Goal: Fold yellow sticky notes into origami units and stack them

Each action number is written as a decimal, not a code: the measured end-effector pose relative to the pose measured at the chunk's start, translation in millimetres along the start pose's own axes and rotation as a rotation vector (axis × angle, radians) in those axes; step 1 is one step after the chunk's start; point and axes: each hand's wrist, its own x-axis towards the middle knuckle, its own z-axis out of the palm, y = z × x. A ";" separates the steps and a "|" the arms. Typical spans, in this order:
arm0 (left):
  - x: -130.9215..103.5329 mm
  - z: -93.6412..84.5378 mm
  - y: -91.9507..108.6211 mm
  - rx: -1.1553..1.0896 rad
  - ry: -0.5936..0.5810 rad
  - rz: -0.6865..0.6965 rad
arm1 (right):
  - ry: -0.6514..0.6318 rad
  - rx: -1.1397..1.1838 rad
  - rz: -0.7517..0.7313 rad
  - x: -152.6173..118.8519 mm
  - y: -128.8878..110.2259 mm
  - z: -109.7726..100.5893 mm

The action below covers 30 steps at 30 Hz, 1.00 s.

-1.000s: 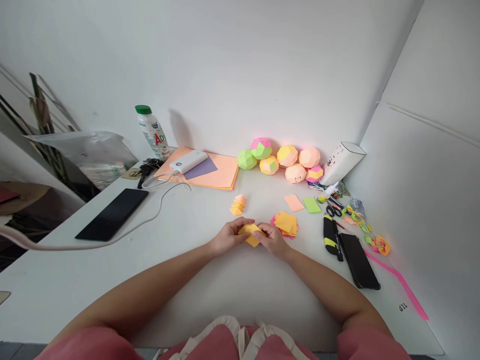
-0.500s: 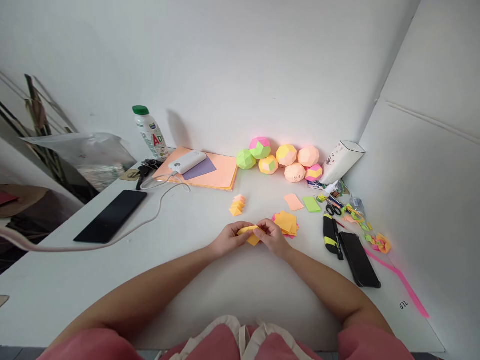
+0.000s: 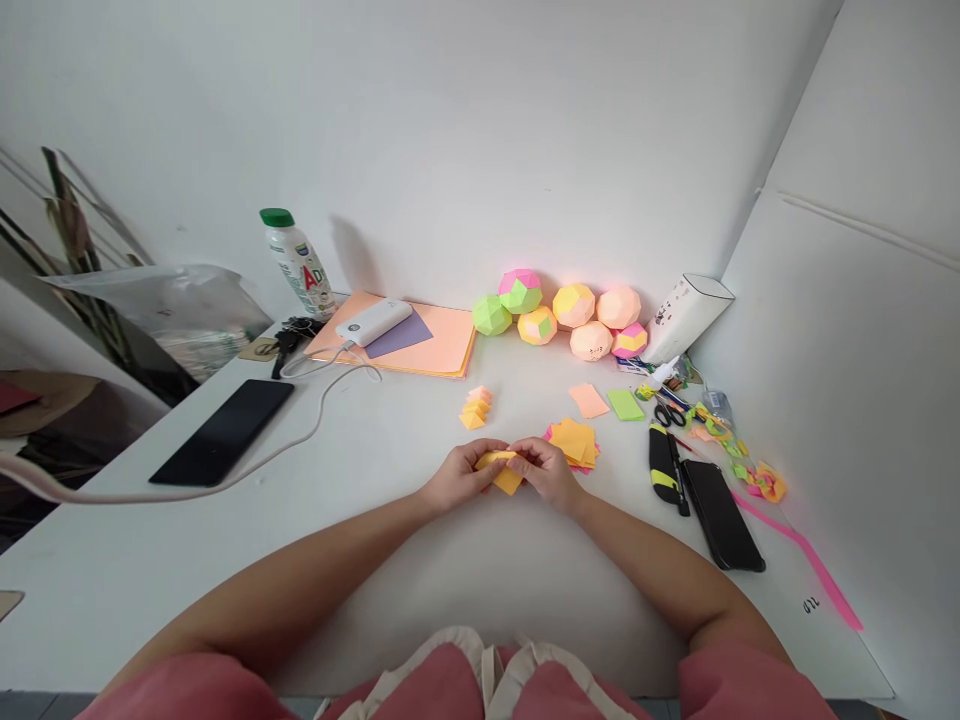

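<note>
A partly folded piece of orange-yellow paper [image 3: 509, 479] is pinched between my two hands just above the white table. My left hand [image 3: 463, 474] grips its left side, and my right hand [image 3: 550, 472] grips its right side; the fingers cover much of it. Right beside my right hand lies a loose stack of orange and pink paper squares [image 3: 574, 441]. Beyond my left hand, a short row of small folded paper pieces [image 3: 475, 408] runs from peach to orange. A peach paper pad [image 3: 589, 401] and a green one [image 3: 625, 404] lie farther back.
Several faceted paper balls [image 3: 574, 305] sit against the wall. To the right are scissors [image 3: 670, 414], a black-and-yellow cutter [image 3: 662, 462] and a black phone [image 3: 722, 514]. On the left lie a dark tablet-like device [image 3: 223, 432], a white cable [image 3: 315, 428], a power bank [image 3: 373, 322] and a bottle [image 3: 298, 262].
The view has shifted very slightly. Both hands stay on the orange-yellow paper, with its lower part showing a little more to the right below the fingers.
</note>
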 end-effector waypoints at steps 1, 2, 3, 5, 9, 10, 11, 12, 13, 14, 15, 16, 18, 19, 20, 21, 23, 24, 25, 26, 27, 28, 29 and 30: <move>-0.1 0.2 0.1 -0.005 0.008 -0.008 | 0.004 -0.006 -0.002 -0.2 -0.5 0.4; -0.1 0.2 0.2 -0.007 0.011 -0.016 | 0.007 -0.013 -0.004 -0.6 -1.5 0.8; 0.0 0.2 0.2 -0.006 0.010 -0.023 | 0.009 -0.020 -0.004 -0.9 -2.6 1.1; 0.1 -0.2 0.0 -0.003 0.006 -0.023 | 0.009 -0.030 -0.005 -1.7 -5.1 1.8; 0.1 -0.9 0.1 -0.001 -0.007 -0.013 | 0.017 -0.048 -0.004 -2.5 -7.2 2.6; 0.0 -1.0 0.5 0.000 -0.011 -0.014 | 0.019 -0.053 -0.004 -2.5 -7.1 2.7; -0.1 -0.9 1.0 0.002 -0.013 -0.015 | 0.024 -0.057 -0.006 -2.4 -6.9 2.7; -0.2 -0.8 1.6 0.005 -0.013 -0.016 | 0.026 -0.058 -0.009 -2.3 -6.6 2.8; -0.4 -0.7 2.3 0.009 -0.012 -0.017 | 0.028 -0.056 -0.014 -2.2 -6.2 2.8; -0.5 -0.6 2.9 0.013 -0.010 -0.017 | 0.029 -0.053 -0.016 -2.0 -5.9 2.7; -0.7 -0.5 3.5 0.015 -0.010 -0.018 | 0.030 -0.049 -0.016 -1.8 -5.6 2.6; -0.9 -0.5 3.9 0.016 -0.010 -0.020 | 0.032 -0.046 -0.015 -1.7 -5.3 2.5; -1.1 -0.5 4.4 0.024 -0.016 -0.024 | 0.036 -0.046 -0.014 -1.4 -5.2 2.4; -1.3 -0.6 4.4 0.030 -0.020 -0.025 | 0.038 -0.049 -0.014 -1.4 -5.3 2.3; -1.4 -0.7 4.3 0.037 -0.024 -0.025 | 0.037 -0.051 -0.015 -1.5 -5.6 2.3; -1.5 -0.8 4.1 0.042 -0.025 -0.025 | 0.036 -0.052 -0.016 -1.6 -6.2 2.4; -1.6 -1.0 3.3 0.046 -0.027 -0.020 | 0.031 -0.056 -0.018 -2.1 -7.6 2.5; -1.7 -1.1 3.0 0.046 -0.027 -0.018 | 0.032 -0.060 -0.019 -2.3 -8.5 2.7; -1.7 -1.1 2.7 0.046 -0.027 -0.017 | 0.034 -0.063 -0.018 -2.6 -9.4 2.8; -1.8 -1.1 2.5 0.047 -0.027 -0.018 | 0.036 -0.065 -0.015 -2.8 -10.2 2.9; -1.8 -1.1 2.5 0.047 -0.028 -0.019 | 0.039 -0.063 -0.012 -2.9 -10.9 3.0; -1.9 -1.1 2.6 0.045 -0.027 -0.020 | 0.040 -0.058 -0.008 -2.9 -11.5 3.1; -2.0 -1.0 2.9 0.043 -0.025 -0.020 | 0.040 -0.054 -0.004 -2.9 -12.0 3.1; -2.1 -0.9 3.4 0.042 -0.023 -0.020 | 0.040 -0.051 -0.002 -2.9 -12.4 3.1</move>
